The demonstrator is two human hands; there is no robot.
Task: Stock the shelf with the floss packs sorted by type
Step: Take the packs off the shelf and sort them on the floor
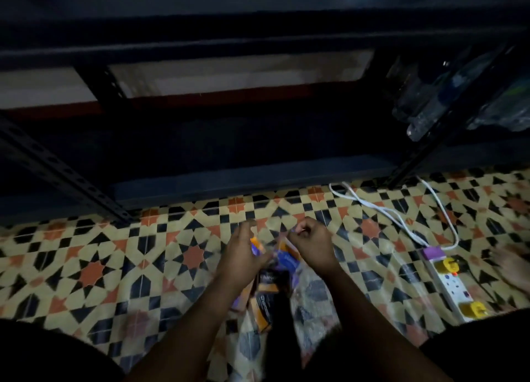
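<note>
Floss packs (266, 292) sit bunched in a clear plastic bag (312, 295) on the patterned tile floor (94, 267), lower centre of the frame, right between the two forearms. Orange, purple and black cartons — print blurred, types hard to separate. Left hand (242, 255) is curled over the top of the bunch, fingers half closed around an orange-purple pack, though motion blur makes the actual grip unclear. Right hand (314, 245) is fisted, pinching what looks like the bag's edge or a pack tip; can't tell which. Hands are close together, nearly touching, both at the far end of the pile.

Key relation: the pile's long axis runs from the person's body toward the shelf (243, 178), and the dark lowest tier lies straight ahead, up-frame of both hands — near, nothing between. Left hand is slightly nearer the packs. Judgement: still at the unbagging stage, nothing visibly stocked on that tier, though it is too dark to be sure. Power strip (456, 284) and white cable (401, 221) lie to the right, well apart from the pile
</note>
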